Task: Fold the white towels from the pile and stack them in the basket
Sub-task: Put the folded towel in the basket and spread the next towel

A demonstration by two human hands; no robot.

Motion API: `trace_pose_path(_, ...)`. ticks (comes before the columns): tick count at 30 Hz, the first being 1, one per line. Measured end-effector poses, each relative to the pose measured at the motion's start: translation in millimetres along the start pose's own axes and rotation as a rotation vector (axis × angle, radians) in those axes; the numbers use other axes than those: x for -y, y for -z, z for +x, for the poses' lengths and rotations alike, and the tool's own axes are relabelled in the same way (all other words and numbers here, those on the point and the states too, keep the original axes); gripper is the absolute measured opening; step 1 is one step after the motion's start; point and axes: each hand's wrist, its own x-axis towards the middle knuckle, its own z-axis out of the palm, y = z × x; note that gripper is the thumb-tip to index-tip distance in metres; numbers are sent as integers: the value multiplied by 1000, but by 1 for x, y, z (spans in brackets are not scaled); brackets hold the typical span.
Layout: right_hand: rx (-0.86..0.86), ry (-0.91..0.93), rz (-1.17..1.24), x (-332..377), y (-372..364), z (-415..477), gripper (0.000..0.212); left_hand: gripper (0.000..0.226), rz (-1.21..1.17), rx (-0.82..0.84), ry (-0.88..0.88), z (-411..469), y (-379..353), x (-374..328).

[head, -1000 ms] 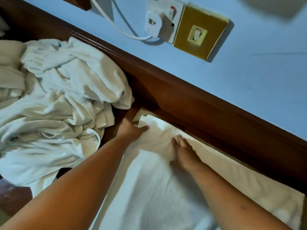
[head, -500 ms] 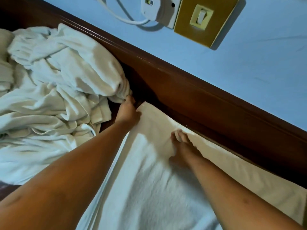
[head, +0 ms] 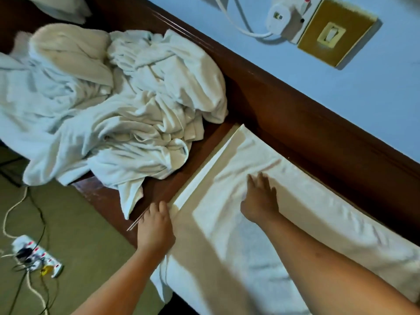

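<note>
Since a second earlier, the left hand [head: 155,226] had drawn back from the far corner beside the pile [head: 113,105] to the near end of the flat towel's [head: 318,212] left edge. It touched that edge with bent fingers; whether it pinched the cloth could not be told. The right hand [head: 260,201] stayed on the towel's middle, fingers spread and pressed flat. The towel lay smoothed on the dark wooden surface [head: 193,164], between both hands and the wall, just apart from the crumpled pile on its left.
</note>
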Motion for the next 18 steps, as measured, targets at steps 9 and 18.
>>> trace_pose_path(9, 136, 478, -102, 83, -77, -99, 76, 15, -330, -42, 340, -68, -31, 101)
trace_pose_path(18, 40, 225, 95, -5, -112, -177, 72, 20, -250, -235, -365, -70, -22, 56)
